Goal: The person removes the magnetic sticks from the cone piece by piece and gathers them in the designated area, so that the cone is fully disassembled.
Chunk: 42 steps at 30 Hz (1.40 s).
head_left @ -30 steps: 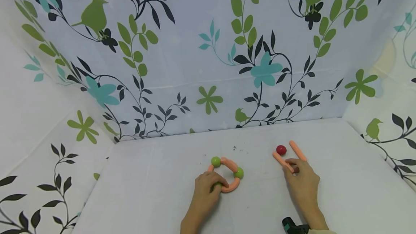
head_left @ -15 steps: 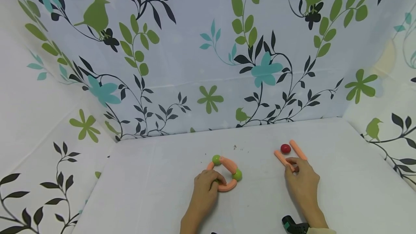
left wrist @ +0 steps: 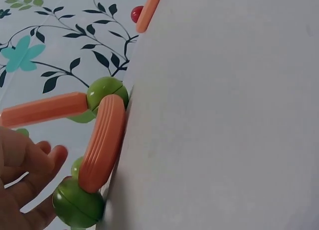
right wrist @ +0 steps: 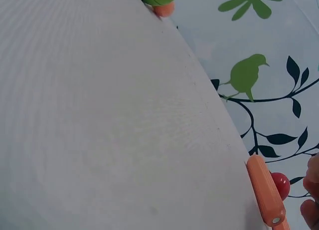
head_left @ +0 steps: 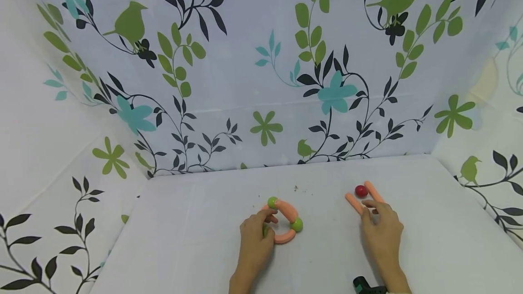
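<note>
Left hand point(head_left: 255, 239) at a ring point(head_left: 287, 211) of curved orange plastic rods point(head_left: 284, 237) and glossy green balls point(head_left: 297, 224).
Head view: its grip is parted; the right hand's point(head_left: 381, 228), also parted, is beside a straight orange plastic rod point(head_left: 353, 203) near a glossy red ball point(head_left: 361, 191). Left wrist view: one green ball lies close by the hand. Right wrist view: fingers clear of the rod.

L hand point(head_left: 257, 236) at orange-grn ring point(head_left: 287, 211), R hand point(head_left: 382, 228) by orange rod point(head_left: 353, 203).
</note>
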Each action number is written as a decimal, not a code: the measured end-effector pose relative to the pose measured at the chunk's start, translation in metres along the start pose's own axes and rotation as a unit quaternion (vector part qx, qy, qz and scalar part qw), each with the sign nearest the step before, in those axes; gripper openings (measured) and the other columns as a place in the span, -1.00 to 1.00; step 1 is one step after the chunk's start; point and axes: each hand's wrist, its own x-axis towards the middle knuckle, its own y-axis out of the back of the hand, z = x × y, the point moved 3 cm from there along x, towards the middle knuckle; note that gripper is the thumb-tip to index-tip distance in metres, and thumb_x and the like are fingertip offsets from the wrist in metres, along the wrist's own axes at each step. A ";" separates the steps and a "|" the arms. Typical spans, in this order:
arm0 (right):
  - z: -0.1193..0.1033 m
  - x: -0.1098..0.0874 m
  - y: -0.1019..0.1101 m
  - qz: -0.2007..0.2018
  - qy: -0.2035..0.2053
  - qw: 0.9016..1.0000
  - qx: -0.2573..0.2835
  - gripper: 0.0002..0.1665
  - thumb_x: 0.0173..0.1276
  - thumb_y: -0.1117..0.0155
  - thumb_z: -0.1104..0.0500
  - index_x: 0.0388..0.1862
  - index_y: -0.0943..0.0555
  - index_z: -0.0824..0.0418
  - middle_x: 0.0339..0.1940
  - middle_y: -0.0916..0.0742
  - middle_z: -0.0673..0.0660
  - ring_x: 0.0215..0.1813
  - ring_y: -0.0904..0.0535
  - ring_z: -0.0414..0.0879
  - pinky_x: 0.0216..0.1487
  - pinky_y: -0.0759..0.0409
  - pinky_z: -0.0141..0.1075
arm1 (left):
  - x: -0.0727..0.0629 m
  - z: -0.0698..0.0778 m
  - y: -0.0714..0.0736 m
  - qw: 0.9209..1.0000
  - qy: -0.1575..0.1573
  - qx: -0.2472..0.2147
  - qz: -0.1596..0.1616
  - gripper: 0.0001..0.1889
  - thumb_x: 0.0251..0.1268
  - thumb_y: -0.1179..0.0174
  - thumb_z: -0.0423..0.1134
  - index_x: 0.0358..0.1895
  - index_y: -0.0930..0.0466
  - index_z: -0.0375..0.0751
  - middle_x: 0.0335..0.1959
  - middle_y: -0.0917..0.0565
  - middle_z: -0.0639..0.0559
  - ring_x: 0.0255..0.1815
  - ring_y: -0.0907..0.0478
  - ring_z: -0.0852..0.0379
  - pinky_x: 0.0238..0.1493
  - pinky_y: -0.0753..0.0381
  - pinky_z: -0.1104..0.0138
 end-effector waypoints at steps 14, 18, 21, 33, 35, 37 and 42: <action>-0.017 -0.011 -0.007 -0.026 0.051 0.986 0.157 -0.65 0.37 -0.29 0.52 -0.03 -0.76 0.15 -0.10 -0.80 0.07 -0.14 -0.54 -0.39 -0.07 -0.45 -0.66 | 0.003 0.028 -0.021 0.999 -0.040 -0.005 0.033 -0.69 0.15 -0.33 -0.43 -0.05 -0.63 -0.04 -0.12 -0.77 0.20 -0.09 -0.68 0.13 0.19 -0.45 0.04; -0.023 -0.016 -0.015 -0.074 0.039 0.983 0.166 -0.65 0.42 -0.27 0.48 -0.05 -0.75 0.08 -0.08 -0.80 0.03 -0.13 -0.60 -0.39 -0.04 -0.50 -0.68 | 0.002 0.028 -0.026 1.000 -0.022 0.012 0.002 -0.76 0.22 -0.37 -0.31 -0.08 -0.62 0.03 -0.07 -0.76 0.26 -0.08 -0.68 0.16 0.35 -0.32 -0.11; -0.026 -0.019 -0.021 -0.118 0.030 0.978 0.169 -0.69 0.47 -0.27 0.42 -0.04 -0.74 0.05 -0.07 -0.80 0.01 -0.09 -0.62 -0.39 -0.01 -0.53 -0.66 | 0.001 0.029 -0.029 0.999 -0.033 0.034 -0.002 -0.80 0.24 -0.37 -0.27 -0.15 -0.58 0.06 -0.10 -0.76 0.27 -0.11 -0.69 0.18 0.40 -0.27 -0.13; -0.032 -0.024 -0.033 -0.206 0.043 0.960 0.184 -0.78 0.50 -0.32 0.29 0.01 -0.72 0.02 -0.03 -0.80 -0.01 -0.05 -0.65 -0.36 -0.01 -0.63 -0.52 | -0.001 0.034 -0.042 0.973 -0.112 0.201 -0.009 -0.71 0.22 -0.47 0.02 -0.15 -0.64 -0.01 -0.24 -0.73 0.17 -0.16 -0.61 0.12 0.27 -0.38 0.00; -0.033 -0.026 -0.035 -0.218 0.045 0.957 0.187 -0.78 0.50 -0.32 0.27 0.03 -0.72 0.02 -0.02 -0.80 0.00 -0.04 -0.65 -0.33 0.00 -0.64 -0.49 | -0.001 0.033 -0.042 0.972 -0.116 0.205 -0.012 -0.72 0.23 -0.46 0.03 -0.17 -0.63 0.02 -0.29 -0.69 0.20 -0.18 -0.58 0.13 0.24 -0.38 0.02; -0.035 -0.027 -0.037 -0.231 0.047 0.953 0.191 -0.78 0.49 -0.34 0.25 0.05 -0.71 0.05 -0.01 -0.80 -0.02 -0.03 -0.66 -0.31 0.00 -0.67 -0.45 | -0.002 0.033 -0.040 0.971 -0.125 0.202 -0.016 -0.74 0.24 -0.44 0.04 -0.18 -0.62 0.05 -0.31 -0.67 0.22 -0.20 -0.56 0.15 0.25 -0.38 0.03; -0.037 -0.030 -0.041 -0.251 0.062 0.944 0.204 -0.73 0.45 -0.40 0.24 0.09 -0.69 0.10 0.00 -0.79 -0.05 -0.05 -0.64 -0.29 0.00 -0.69 -0.39 | -0.003 0.035 -0.039 0.971 -0.159 0.174 -0.029 -0.80 0.29 -0.40 0.05 -0.17 -0.66 0.09 -0.28 -0.73 0.28 -0.16 -0.59 0.20 0.28 -0.39 0.02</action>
